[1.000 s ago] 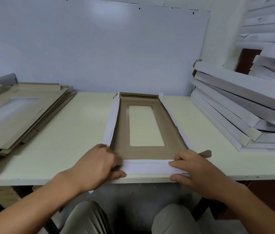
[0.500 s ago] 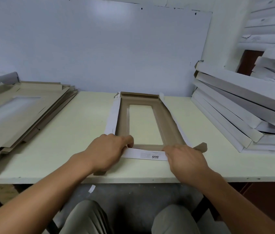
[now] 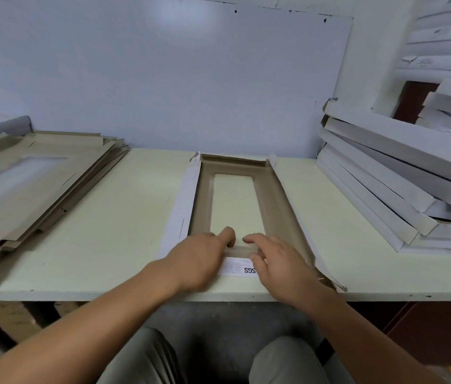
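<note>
A flat cardboard box blank (image 3: 278,195), brown inside and white outside, lies lengthwise on the table's middle with a long window cut in it. Its near flap (image 3: 239,268), white with "SGS" print, is folded over onto the blank's near end. My left hand (image 3: 199,259) presses on the flap's left part, with a fingertip at the window's near edge. My right hand (image 3: 279,261) rests on the flap's right part with its fingers spread. The long side flaps lie spread outward.
The pale green table (image 3: 124,217) carries a pile of unfolded brown blanks (image 3: 24,189) at the left. Assembled long white boxes (image 3: 385,189) are stacked at the right and lean on the wall. A white panel stands behind. My knees show below the table's front edge.
The near flap has been folded up from the table edge and over onto the blank. Both hands have moved forward and closer together, and now press it down.
</note>
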Available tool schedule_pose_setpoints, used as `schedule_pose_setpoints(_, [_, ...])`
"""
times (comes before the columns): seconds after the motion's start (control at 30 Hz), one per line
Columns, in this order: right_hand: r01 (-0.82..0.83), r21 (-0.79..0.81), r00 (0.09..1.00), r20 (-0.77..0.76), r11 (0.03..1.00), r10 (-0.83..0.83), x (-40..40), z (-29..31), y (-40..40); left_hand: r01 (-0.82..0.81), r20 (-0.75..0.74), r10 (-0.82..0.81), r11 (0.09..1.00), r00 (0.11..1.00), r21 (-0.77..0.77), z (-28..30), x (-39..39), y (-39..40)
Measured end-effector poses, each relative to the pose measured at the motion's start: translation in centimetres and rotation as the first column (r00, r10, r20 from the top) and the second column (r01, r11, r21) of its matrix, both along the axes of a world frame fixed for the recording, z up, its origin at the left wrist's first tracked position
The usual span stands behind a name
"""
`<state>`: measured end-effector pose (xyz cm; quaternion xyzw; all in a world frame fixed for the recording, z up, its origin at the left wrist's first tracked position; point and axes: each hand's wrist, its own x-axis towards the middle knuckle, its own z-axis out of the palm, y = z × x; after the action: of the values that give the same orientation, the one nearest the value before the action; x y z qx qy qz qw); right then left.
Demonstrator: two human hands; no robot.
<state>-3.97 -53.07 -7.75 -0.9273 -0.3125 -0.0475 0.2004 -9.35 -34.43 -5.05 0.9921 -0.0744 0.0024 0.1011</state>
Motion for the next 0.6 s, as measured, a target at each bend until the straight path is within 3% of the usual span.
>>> schedule_pose_setpoints(0.1, [-0.113,-0.034,0.992,0.054,0.993,0.115,-0.6,-1.2,0.8,0.078,0.138,-0.099,0.985,0.985,0.153,-1.3,-1.0,-2.0])
schedule_pose_setpoints(0.17, [-0.164,-0.193,0.986,-0.011,0.967,0.165,-0.8,-2.0,1.1,0.130,0.111,-0.159,0.964,0.981,0.231,-2.3,-1.8,-2.7])
schedule_pose_setpoints(0.27, [-0.149,-0.371,0.988,-0.082,0.917,0.128,-0.1,-2.3,0.3,0.041,0.122,-0.091,0.931,0.988,0.363,-3.2,-3.8,-1.7])
schedule_pose_setpoints(0.43, [-0.036,-0.420,0.988,-0.154,0.907,-0.032,1.4,-1.3,-4.0,-0.083,0.081,0.042,0.788,0.996,0.610,-2.1,-5.8,0.8])
schedule_pose_setpoints(0.53, [0.020,-0.448,0.989,-0.120,0.894,-0.082,1.6,-1.2,-5.0,-0.057,0.035,0.045,0.814,0.998,0.579,-1.1,-5.7,1.5])
schedule_pose_setpoints(0.6, [0.021,-0.421,0.993,-0.099,0.907,-0.069,1.2,-1.3,-4.6,-0.040,0.008,0.040,0.930,0.999,0.365,-0.6,-5.1,2.4])
